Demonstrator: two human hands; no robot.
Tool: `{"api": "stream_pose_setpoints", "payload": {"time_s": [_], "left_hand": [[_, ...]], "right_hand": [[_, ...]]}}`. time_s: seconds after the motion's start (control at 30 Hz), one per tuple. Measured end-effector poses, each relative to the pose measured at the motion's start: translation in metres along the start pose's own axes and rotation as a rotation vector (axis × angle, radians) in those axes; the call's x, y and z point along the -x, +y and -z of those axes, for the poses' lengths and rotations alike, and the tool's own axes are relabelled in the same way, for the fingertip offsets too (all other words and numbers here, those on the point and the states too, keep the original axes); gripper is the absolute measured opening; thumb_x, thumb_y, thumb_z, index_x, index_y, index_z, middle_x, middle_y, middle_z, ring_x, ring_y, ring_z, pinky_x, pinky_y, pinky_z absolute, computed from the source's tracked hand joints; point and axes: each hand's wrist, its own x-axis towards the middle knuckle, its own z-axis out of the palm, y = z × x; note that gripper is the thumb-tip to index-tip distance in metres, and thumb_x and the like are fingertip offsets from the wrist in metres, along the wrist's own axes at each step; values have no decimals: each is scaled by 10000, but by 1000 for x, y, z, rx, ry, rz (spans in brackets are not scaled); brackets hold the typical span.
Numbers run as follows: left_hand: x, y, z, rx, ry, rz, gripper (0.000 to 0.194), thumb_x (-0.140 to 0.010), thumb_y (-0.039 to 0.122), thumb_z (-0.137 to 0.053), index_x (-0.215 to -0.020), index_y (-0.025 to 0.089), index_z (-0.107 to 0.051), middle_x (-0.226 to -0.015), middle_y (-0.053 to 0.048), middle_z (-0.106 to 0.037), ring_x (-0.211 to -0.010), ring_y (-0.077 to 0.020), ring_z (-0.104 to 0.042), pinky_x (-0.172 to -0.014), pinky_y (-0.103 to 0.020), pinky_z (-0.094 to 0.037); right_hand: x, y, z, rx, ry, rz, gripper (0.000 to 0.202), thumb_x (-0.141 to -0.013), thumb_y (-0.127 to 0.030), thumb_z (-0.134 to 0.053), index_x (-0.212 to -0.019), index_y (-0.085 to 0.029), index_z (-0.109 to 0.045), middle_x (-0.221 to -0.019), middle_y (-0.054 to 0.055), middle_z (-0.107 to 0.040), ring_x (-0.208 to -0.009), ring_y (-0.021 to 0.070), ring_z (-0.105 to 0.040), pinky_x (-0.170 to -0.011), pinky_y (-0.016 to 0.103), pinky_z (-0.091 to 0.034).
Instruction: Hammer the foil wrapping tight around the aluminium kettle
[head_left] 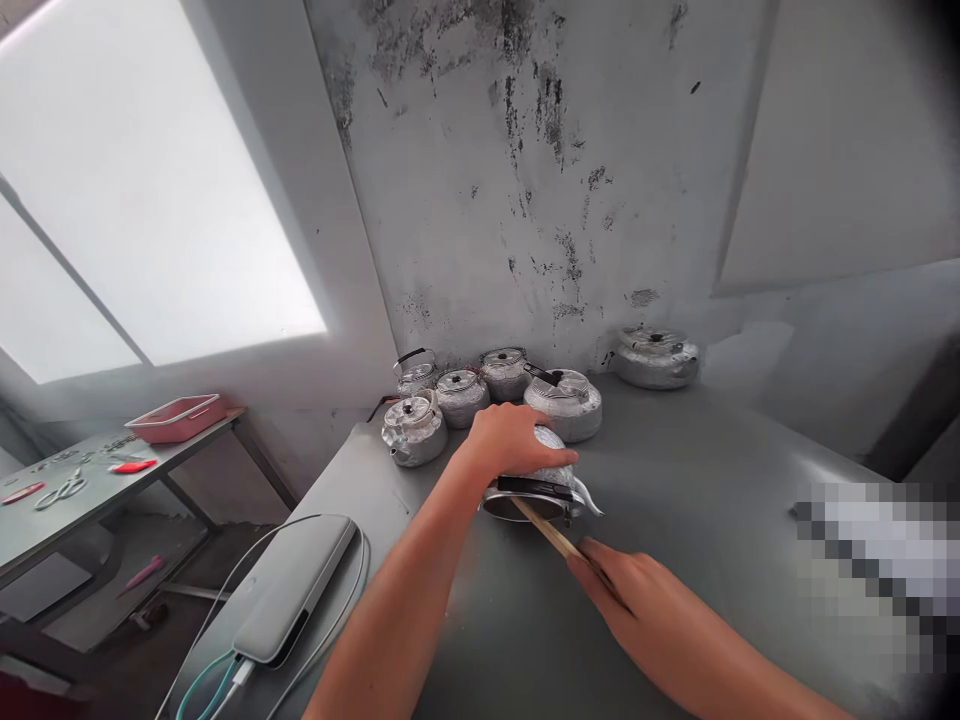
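Observation:
A silvery, dimpled metal kettle point(556, 466) lies tipped on its side on the grey table, its round mouth facing me and its spout pointing right. My left hand point(510, 440) grips the kettle's body from above, thumb and fingers spread round it. A black handle grip crosses above the mouth. In my right hand point(626, 585) is a wooden stick point(553, 537), closed tightly in the fingers. The stick's far end reaches into the mouth, where its tip is hidden. No lid shows on this kettle.
Several lidded kettles stand behind, the closest being a kettle point(574, 405) and another kettle point(414, 430); one kettle point(656, 358) is farther right by the wall. A power bank point(296, 590) with cables lies left. A side table holds scissors point(64, 489) and a pink basket point(176, 425).

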Motion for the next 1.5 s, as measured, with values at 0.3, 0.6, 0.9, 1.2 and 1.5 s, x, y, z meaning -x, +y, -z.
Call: {"api": "stream_pose_setpoints", "payload": {"time_s": [0.3,0.6,0.9,1.2,1.5], "left_hand": [[1,1,2,-3,-6,14,598,-750,752,-567,-1173,357,-717,-1064,-9,-753,-994,-296,-675,-871,-396,-515],[0,1,1,1,-5,20,598,-752,749,-577,-1178,353,-716,-1076,-7,-752,-1015,-302,-675,-906,-403,-515],[2,2,4,11,-18,28,612,-750,757,-568,-1188,354,-710,-1077,-8,-751,-1015,-293,-673,-901,-396,-514],[1,2,3,-8,-19,27,615,-756,760,-561,-1195,353,-705,-1103,-7,-744,-1029,-292,-667,-917,-387,-504],[2,3,4,-19,-27,28,613,-765,757,-560,-1202,351,-703,-1104,-9,-748,-1026,-295,-675,-911,-398,-516]], "right_hand": [[-2,0,3,-10,-7,-27,430,-1010,-513,-319,-730,-261,-524,-600,0,-593,-529,188,-537,-533,303,-360],[-2,-1,3,-41,-7,1,433,-1000,-527,-339,-741,-264,-565,-615,0,-613,-582,204,-578,-582,312,-411],[-1,2,0,14,-32,-31,422,-1012,-513,-311,-745,-262,-522,-628,3,-606,-543,194,-560,-551,304,-374],[-1,-2,2,-10,-31,-30,436,-1012,-521,-307,-744,-262,-534,-629,4,-613,-578,204,-577,-575,316,-408],[-5,4,3,-15,-3,-18,430,-1002,-535,-330,-738,-262,-534,-597,-1,-588,-547,203,-561,-551,310,-380]]}}
